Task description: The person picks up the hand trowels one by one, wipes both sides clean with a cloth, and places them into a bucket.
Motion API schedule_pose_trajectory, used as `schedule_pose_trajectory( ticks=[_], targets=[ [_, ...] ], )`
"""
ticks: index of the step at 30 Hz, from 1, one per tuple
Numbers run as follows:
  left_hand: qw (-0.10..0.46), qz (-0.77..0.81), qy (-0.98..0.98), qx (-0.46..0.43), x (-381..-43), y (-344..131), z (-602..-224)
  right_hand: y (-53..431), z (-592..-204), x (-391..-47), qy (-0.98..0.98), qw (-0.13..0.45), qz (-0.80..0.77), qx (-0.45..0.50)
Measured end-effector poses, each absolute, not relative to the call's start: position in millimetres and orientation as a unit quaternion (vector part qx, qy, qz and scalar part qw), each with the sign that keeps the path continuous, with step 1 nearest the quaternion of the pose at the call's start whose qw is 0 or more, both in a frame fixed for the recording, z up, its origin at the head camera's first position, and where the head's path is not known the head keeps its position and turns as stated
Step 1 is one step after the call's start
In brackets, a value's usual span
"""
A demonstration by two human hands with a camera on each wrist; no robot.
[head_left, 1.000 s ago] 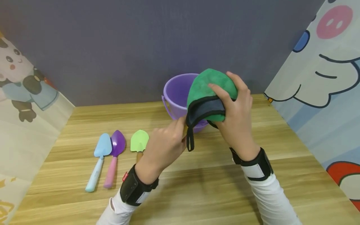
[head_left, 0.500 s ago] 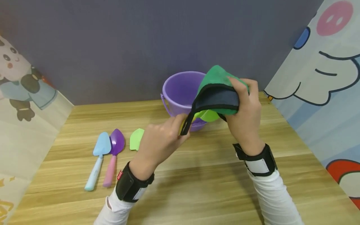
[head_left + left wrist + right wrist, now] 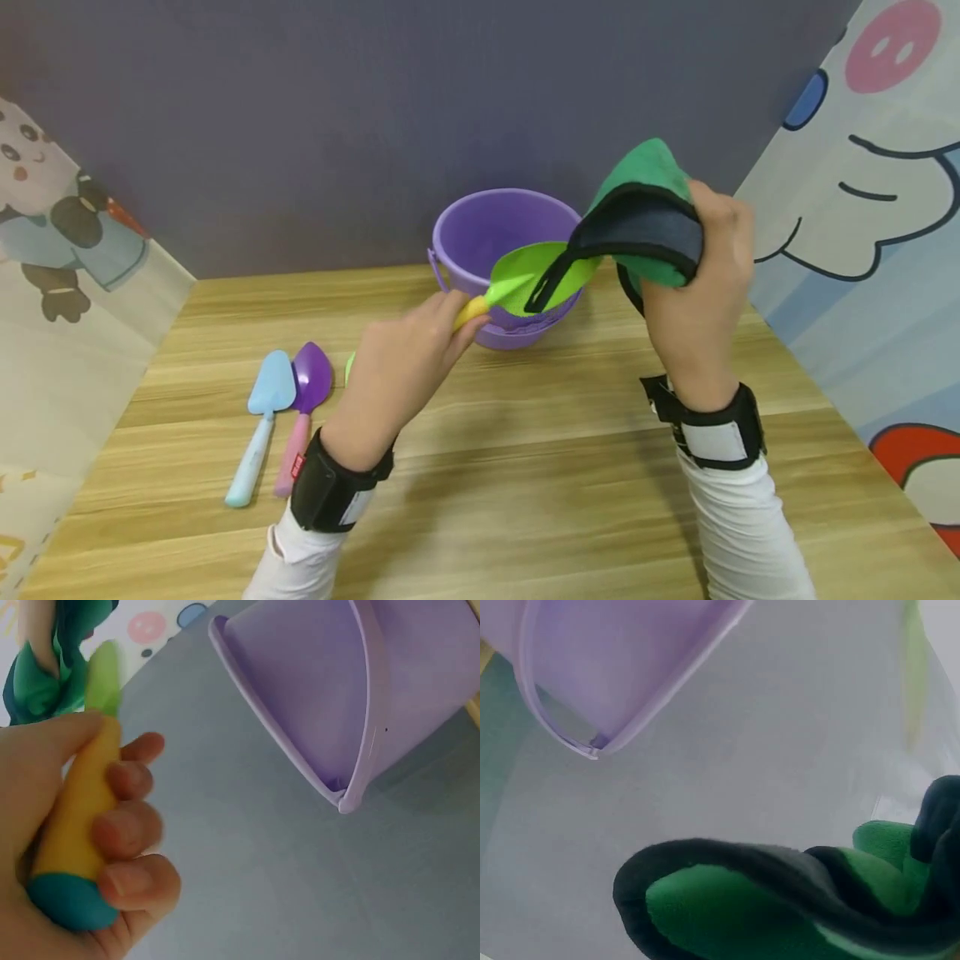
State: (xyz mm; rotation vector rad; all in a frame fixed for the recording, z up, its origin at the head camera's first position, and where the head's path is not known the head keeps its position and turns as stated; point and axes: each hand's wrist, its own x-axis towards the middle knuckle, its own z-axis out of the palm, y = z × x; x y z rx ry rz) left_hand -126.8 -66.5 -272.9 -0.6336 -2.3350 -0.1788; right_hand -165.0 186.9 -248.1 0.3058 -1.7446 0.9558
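My left hand (image 3: 401, 367) grips the yellow handle of a toy shovel (image 3: 517, 279) with a bright green blade. In the left wrist view, the fingers curl round that handle (image 3: 79, 802), which ends in a teal cap. My right hand (image 3: 708, 292) grips a green cloth (image 3: 652, 179) with dark edging and a grey-blue band. A black loop of the cloth hangs over the shovel's blade in the head view. Behind the blade stands a purple bucket (image 3: 457, 229), its handle lowered. The right wrist view shows the folded cloth (image 3: 727, 907) large, with my right fingers out of sight.
At left on the wooden table (image 3: 525, 483) lie a light blue trowel (image 3: 262, 425) and a purple shovel (image 3: 311, 375) with a pink handle. Another green shovel (image 3: 349, 367) is mostly hidden behind my left hand. A grey wall (image 3: 337, 133) rises close behind the bucket.
My right hand has moved right with the cloth, uncovering the green blade of the shovel. My left hand has shifted slightly left and up, covering more of the green shovel on the table.
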Motion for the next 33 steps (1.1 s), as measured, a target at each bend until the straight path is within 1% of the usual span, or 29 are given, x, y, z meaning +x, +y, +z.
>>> schedule_pose_trajectory(
  ticks=[7, 15, 18, 24, 28, 30, 33],
  targets=[
    [0.289, -0.121, -0.925, -0.216, -131.3, -77.7, -269.9, 188.1, -236.3, -155.9, -0.719, 0.552, 0.407, 0.112],
    [0.279, -0.124, -0.933, -0.192, -133.0, -78.6, -269.6, 177.1, -228.0, -148.0, -0.662, 0.595, 0.43, 0.149],
    [0.278, -0.115, -0.934, -0.196, -133.9, -77.5, -270.2, 170.7, -230.2, -144.5, -0.661, 0.594, 0.421, 0.184],
    [0.278, -0.119, -0.931, -0.206, -135.2, -76.7, -271.7, 147.9, -240.1, -135.0, -0.681, 0.55, 0.394, 0.282],
    [0.293, -0.117, -0.924, -0.216, -135.8, -76.4, -272.0, 131.3, -251.6, -130.6, -0.705, 0.504, 0.368, 0.337],
    [0.302, -0.11, -0.921, -0.219, -135.7, -76.9, -272.2, 124.3, -256.9, -129.8, -0.717, 0.49, 0.343, 0.358],
    [0.286, -0.102, -0.929, -0.211, -134.0, -77.5, -270.4, 116.9, -264.8, -130.4, -0.734, 0.479, 0.302, 0.375]
  ],
)
